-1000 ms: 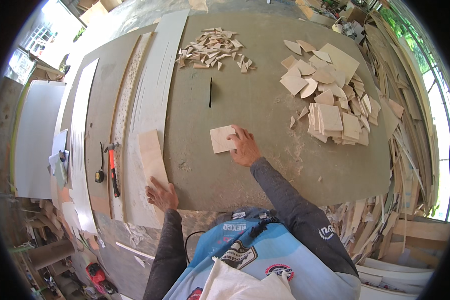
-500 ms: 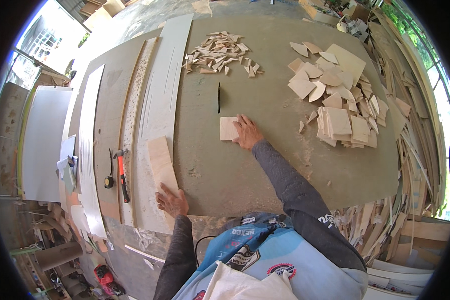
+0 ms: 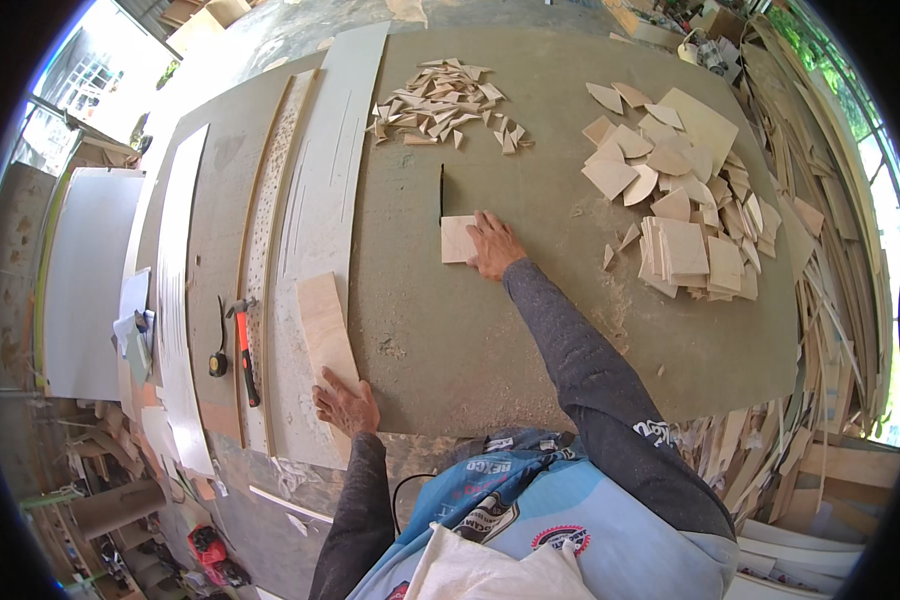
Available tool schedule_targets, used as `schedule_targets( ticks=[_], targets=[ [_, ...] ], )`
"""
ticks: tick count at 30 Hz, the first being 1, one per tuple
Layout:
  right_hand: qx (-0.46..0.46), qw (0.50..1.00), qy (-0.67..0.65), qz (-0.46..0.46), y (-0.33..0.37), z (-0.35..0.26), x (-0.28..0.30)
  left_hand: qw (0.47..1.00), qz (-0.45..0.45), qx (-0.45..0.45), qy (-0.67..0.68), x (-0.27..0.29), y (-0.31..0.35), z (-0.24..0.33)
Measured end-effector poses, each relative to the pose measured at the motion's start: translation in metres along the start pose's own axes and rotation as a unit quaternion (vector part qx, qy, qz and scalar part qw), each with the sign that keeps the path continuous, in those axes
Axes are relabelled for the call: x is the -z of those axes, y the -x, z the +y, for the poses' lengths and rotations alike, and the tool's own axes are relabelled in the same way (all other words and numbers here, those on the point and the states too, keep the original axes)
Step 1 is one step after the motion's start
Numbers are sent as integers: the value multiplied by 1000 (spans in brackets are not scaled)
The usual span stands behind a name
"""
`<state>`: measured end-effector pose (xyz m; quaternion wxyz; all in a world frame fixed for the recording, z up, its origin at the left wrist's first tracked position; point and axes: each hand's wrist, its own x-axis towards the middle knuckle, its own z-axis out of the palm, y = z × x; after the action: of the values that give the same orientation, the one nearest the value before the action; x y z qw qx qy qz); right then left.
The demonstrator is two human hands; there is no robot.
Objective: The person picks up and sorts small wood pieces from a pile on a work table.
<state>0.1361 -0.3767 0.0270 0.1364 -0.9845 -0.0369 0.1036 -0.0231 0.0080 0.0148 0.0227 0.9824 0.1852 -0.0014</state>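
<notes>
My right hand (image 3: 496, 246) grips the right part of a small square of thin plywood (image 3: 456, 240), fingers on its top face. The square's far left corner is at the near end of a thin dark blade-like strip (image 3: 442, 192) that stands in the brown board surface. At my near left, my left hand (image 3: 348, 404) lies with its fingers spread on a long plywood strip (image 3: 326, 318). That strip rests along the right edge of a pale grey board (image 3: 300, 232), and my palm covers part of its near end.
Small pointed wood offcuts (image 3: 440, 102) lie in a far heap. A bigger pile of plywood pieces (image 3: 675, 240) spreads at right. On the left are a hammer (image 3: 246, 350), a tape measure (image 3: 218, 364) and a perforated batten (image 3: 270, 200). Stacked timber strips (image 3: 820, 200) line the right side.
My right hand has pushed the plywood square slightly away from me, up to the near end of the dark strip. My left hand and the long plywood strip have stayed in place.
</notes>
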Motion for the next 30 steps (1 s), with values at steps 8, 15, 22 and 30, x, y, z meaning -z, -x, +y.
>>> schedule_targets(
  ticks=[8,15,22,30],
  targets=[
    [-8,1000,-1,-1,-5,-1,2,1000,7,-5,-3,-3,0,-2],
    [-12,1000,1,0,-9,2,1,1000,4,-6,0,-6,-1,-3],
    [-8,1000,9,-4,-11,0,5,1000,8,-2,-7,-5,1,-3],
    [-18,1000,7,-3,-16,2,8,1000,4,0,-5,-5,-1,-2]
  ],
)
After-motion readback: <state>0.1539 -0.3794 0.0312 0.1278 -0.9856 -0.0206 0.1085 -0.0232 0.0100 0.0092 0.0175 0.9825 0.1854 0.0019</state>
